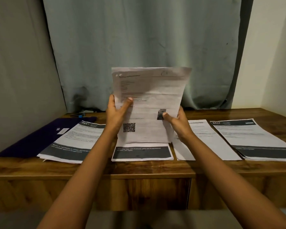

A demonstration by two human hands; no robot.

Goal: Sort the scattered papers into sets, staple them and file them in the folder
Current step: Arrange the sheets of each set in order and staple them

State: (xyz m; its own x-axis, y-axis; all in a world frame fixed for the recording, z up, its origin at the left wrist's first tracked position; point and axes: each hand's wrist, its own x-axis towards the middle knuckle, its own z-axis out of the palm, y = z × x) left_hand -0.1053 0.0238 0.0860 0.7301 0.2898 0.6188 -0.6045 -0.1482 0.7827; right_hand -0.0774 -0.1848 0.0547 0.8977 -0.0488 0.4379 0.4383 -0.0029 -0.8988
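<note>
I have a sheaf of papers (149,104) upright at the centre of the frame, its bottom edge resting on the pile (142,152) below, which I judge is for squaring the edges before stapling. My left hand (116,111) pinches the left edge, thumb in front; my right hand (178,121) grips the right edge the same way. Other piles lie flat in a row along the desk (139,169), kept apart as separate sets. The dark folder (40,138) waits at the left, and the stapler (78,115), I think, sits behind it.
</note>
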